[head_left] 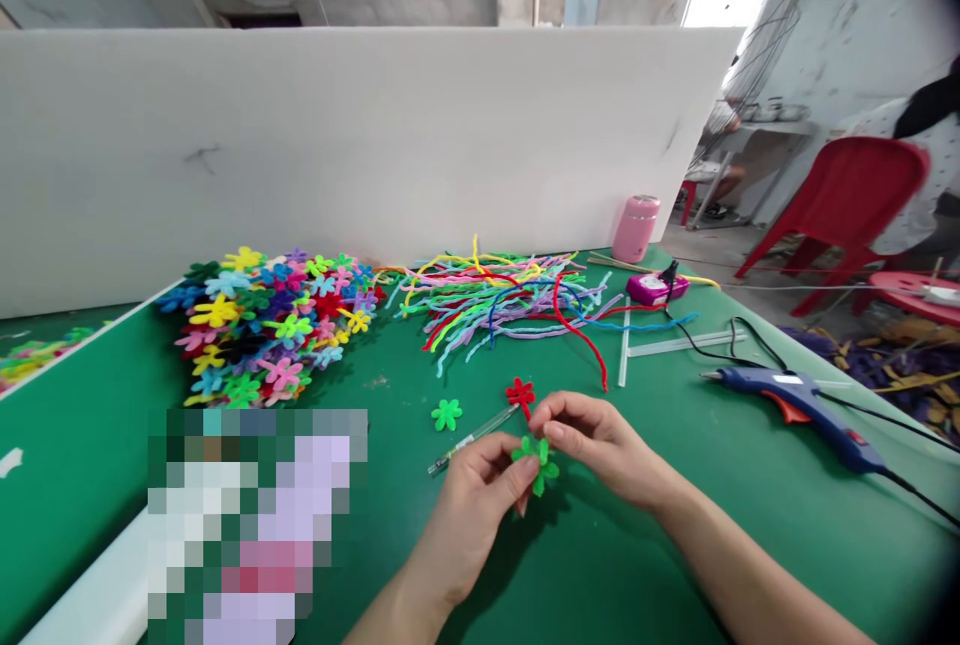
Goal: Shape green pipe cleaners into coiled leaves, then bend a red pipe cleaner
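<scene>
My left hand [480,485] pinches a green pipe-cleaner flower [546,475] between thumb and fingers, low over the table. The closed fingertips of my right hand [592,440] meet at the flower's upper petals; the exact contact is partly hidden. Just beyond them shows a red pipe-cleaner flower [520,392], its red stem running down behind my right fingertips. I cannot tell if that stem is touched. Another green flower [447,414] lies flat to the left. Between the two lies a clear pen [472,439], partly covered by my left hand.
Finished fuzzy flowers [277,325] form a colourful heap at the left, beside loose pipe cleaners [502,300]. A blue glue gun [802,410] with cables lies at right, near glue sticks [679,344], a purple device [656,287] and a pink bottle [636,228]. A white board [337,135] stands behind.
</scene>
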The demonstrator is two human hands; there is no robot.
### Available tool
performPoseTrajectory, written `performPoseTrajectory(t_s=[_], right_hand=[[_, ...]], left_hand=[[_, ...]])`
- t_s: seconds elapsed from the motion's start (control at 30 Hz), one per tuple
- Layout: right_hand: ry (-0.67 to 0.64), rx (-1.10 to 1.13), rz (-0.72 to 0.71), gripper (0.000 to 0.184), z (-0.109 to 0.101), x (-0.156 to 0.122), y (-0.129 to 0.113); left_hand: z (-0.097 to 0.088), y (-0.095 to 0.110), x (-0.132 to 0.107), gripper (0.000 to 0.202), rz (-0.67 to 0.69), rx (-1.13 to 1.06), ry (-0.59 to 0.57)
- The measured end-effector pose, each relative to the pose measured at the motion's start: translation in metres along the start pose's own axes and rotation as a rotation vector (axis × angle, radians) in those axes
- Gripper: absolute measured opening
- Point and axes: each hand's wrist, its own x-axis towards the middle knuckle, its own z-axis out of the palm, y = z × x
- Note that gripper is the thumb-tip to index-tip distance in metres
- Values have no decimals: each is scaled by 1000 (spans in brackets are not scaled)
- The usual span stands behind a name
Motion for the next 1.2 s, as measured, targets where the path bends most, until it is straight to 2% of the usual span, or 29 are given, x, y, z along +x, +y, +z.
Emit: performPoseTrajectory(t_s=[0.13,0.23,0.33,0.43,0.6,0.77,0.97,1.2], right_hand=[[-11,-106,-3,23,0,0,0],[-24,-265,-78,16,1,-1,1],[16,-354,-121,13,4,0,4],[39,-400,-123,14,7,0,5],[-14,-346,-90,21,2,0,0],[-36,-373,-107,15,-1,0,0],[15,-338,-45,15,6,0,7],[18,-65,69,24,10,2,14]], left_hand=[[2,5,-3,14,216,395,50],[4,7,-4,16,311,523,82],[3,5,-2,18,261,513,70],[1,0,1,19,159,402,44],[-3,-1,3,21,64,196,86],[-3,2,2,22,75,186,58],[-3,5,-1,18,145,292,128],[-7,4,0,18,215,436,102]])
